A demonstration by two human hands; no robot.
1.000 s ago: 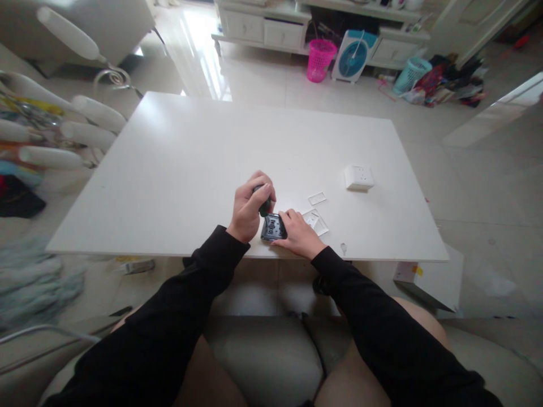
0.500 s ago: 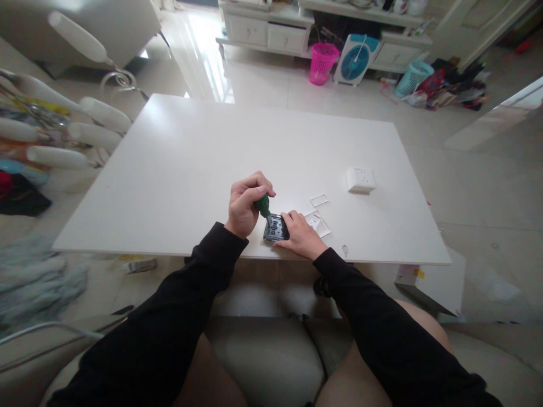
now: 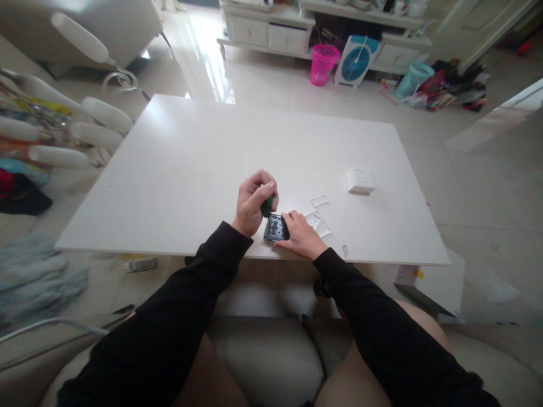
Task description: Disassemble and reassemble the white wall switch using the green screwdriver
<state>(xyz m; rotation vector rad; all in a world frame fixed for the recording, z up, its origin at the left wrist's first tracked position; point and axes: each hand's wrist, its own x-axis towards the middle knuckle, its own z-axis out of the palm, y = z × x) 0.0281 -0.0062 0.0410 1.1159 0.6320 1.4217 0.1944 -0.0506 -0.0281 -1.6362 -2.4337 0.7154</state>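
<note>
My left hand (image 3: 255, 202) is closed round the green handle of a screwdriver (image 3: 267, 208), its shaft pointing down to the left part of a black socket module (image 3: 275, 228). That module lies on the white table near its front edge, with its inner parts facing up. My right hand (image 3: 300, 234) grips the module's right side, thumb at the front and fingers over the back. Partly behind my right hand lies a white faceplate frame (image 3: 323, 227). A small white rectangular frame (image 3: 319, 200) rests just beyond it. Whether the screwdriver's tip touches a screw is too small to tell.
A white socket box (image 3: 360, 181) stands to the right on the white table (image 3: 203, 152). Near the front edge lies a small clear piece (image 3: 345, 250). Beyond the table are a pink basket (image 3: 323, 65) and a blue-and-white fan (image 3: 355, 60). White lamp arms (image 3: 106, 113) reach in at the left.
My left hand has shifted slightly right and turned round the screwdriver, whose handle now stands more upright and shows less. My right hand and the module have stayed put.
</note>
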